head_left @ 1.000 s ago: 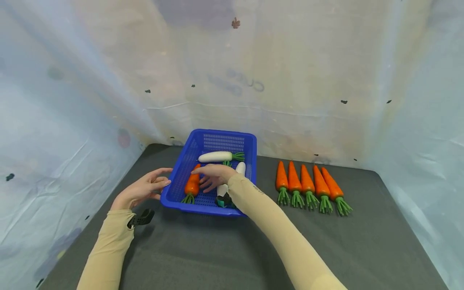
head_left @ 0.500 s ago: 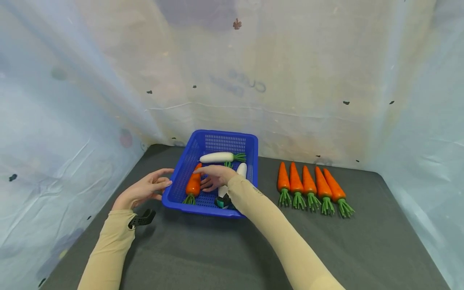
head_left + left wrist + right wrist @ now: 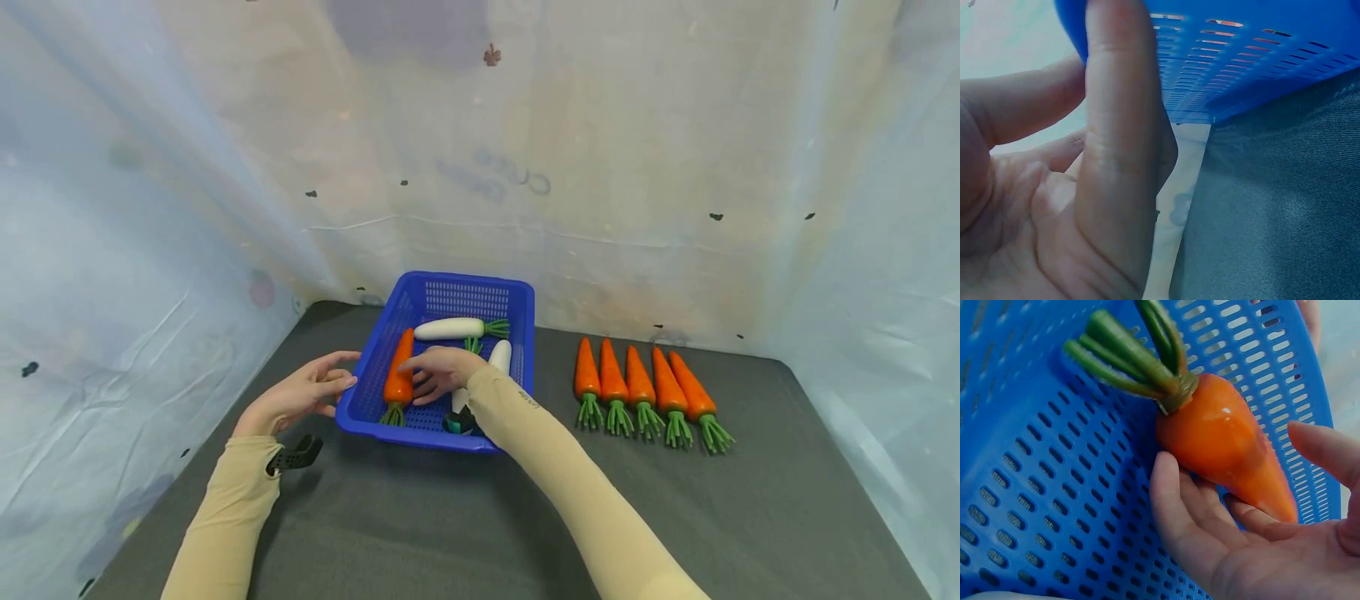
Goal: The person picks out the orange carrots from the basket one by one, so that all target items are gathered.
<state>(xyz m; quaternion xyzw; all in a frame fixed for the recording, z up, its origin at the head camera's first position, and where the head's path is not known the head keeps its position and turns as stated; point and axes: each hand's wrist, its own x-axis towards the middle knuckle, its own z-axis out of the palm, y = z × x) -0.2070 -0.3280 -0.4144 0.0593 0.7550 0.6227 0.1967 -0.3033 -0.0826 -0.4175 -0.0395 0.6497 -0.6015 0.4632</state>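
A blue perforated basket [image 3: 420, 441] stands on the dark table. At its left rim my left hand [image 3: 303, 393] pinches the edge with thumb and fingers; the left wrist view has these fingers [image 3: 1119, 94] close up against the blue wall. My right hand [image 3: 444, 369] is inside the basket, beside a carrot [image 3: 397, 383] with a green stub of leaves. In the right wrist view, several fingers touch the carrot [image 3: 1225, 434] along one side, while the thumb stays apart from it. The carrot leans along the left wall.
A white radish [image 3: 448, 329] lies across the basket's far part, and another white radish [image 3: 500, 357] is partly hidden by my right arm. Several carrots [image 3: 639, 379] lie in a row on the table to the right. Plastic sheeting [image 3: 637, 167] closes off the back and sides.
The carrot in the basket has shifted slightly toward the far end along the left wall. My right hand has lowered a little beside it. The left hand stays at the rim.
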